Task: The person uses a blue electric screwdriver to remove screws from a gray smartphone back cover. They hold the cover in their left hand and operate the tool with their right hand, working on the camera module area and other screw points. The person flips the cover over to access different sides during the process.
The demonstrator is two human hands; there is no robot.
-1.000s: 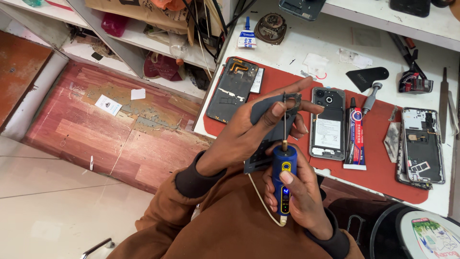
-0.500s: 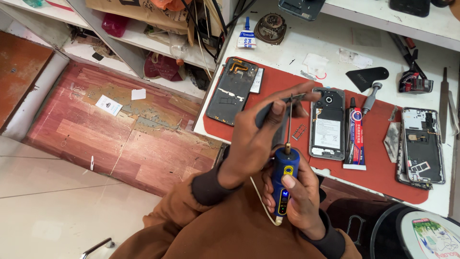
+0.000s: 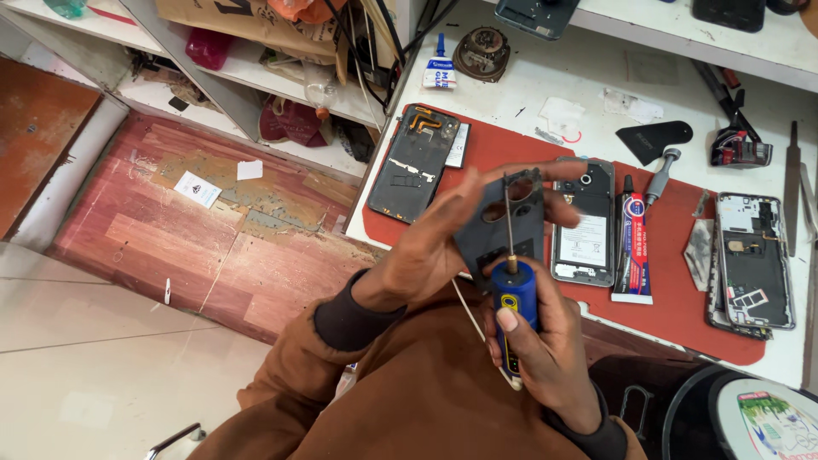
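My left hand holds a dark grey phone frame piece up over the red mat's near edge, fingers wrapped round its left side. My right hand grips a blue and yellow electric screwdriver; its thin bit points up against the frame piece. Just behind lies an opened phone showing its battery, beside a tube of glue.
On the red mat lie a bare phone chassis at left and another opened phone at right. A small glue bottle, a black pick and a metal file sit on the white bench. Shelves and floor lie to the left.
My left hand has turned the frame piece more upright and lifted it a little. The screwdriver bit stays against it; the right hand has barely moved.
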